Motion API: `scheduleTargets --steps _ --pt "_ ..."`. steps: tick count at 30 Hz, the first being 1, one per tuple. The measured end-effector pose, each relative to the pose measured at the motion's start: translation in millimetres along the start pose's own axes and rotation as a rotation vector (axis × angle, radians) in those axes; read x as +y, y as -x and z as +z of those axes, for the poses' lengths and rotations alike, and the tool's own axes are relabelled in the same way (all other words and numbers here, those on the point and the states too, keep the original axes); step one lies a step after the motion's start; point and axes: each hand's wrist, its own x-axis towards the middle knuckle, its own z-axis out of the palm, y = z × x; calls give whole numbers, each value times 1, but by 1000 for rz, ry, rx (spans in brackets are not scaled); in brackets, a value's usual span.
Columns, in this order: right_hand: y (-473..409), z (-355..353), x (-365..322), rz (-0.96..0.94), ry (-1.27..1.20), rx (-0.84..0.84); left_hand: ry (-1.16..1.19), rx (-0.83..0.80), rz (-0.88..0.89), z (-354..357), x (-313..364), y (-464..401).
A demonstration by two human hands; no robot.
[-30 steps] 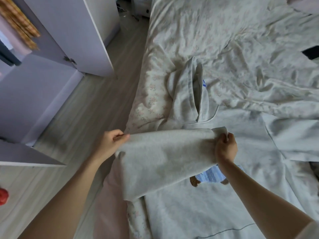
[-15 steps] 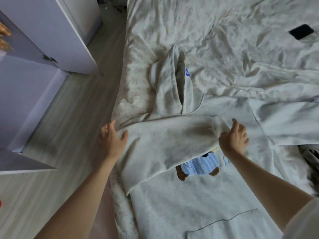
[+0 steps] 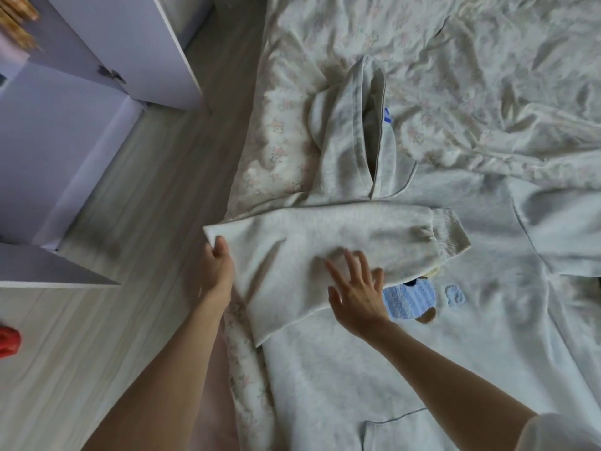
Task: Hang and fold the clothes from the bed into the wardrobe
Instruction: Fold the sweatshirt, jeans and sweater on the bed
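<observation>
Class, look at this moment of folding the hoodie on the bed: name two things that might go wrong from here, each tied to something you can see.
1. The hoodie lies at the bed's edge; the folded sleeve overhangs where the left hand holds it, so it may slide off toward the floor.
2. The right hand only presses flat on the sleeve; once lifted, the fold may spring open.

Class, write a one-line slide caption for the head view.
Left hand pinches the folded sleeve; right hand smooths it over the hoodie.

Hoodie (image 3: 374,369) flat on bed (image 3: 487,76)
</observation>
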Motion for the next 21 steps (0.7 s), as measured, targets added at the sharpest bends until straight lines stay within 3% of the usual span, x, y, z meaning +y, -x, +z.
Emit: scheduleTargets --steps 2,4,7,10,13,17,21 --pt "-5 -3 3 28 20 -21 -115 125 151 -6 2 0" --pt "-7 -4 9 44 38 -95 -160 194 168 -17 -3 -8" --pt "-8 -9 15 8 95 -185 -116 121 117 -24 -16 -19" --pt "-2 -5 21 -13 149 -171 -7 37 -39 -18 -29 -14" --pt "11 2 29 -57 207 -118 162 -69 -63 -18 -40 26" --pt "11 -4 42 -37 321 -160 184 -227 -138 -16 -59 84" --pt "2 -14 56 63 314 -161 40 -118 -34 -12 -74 97"
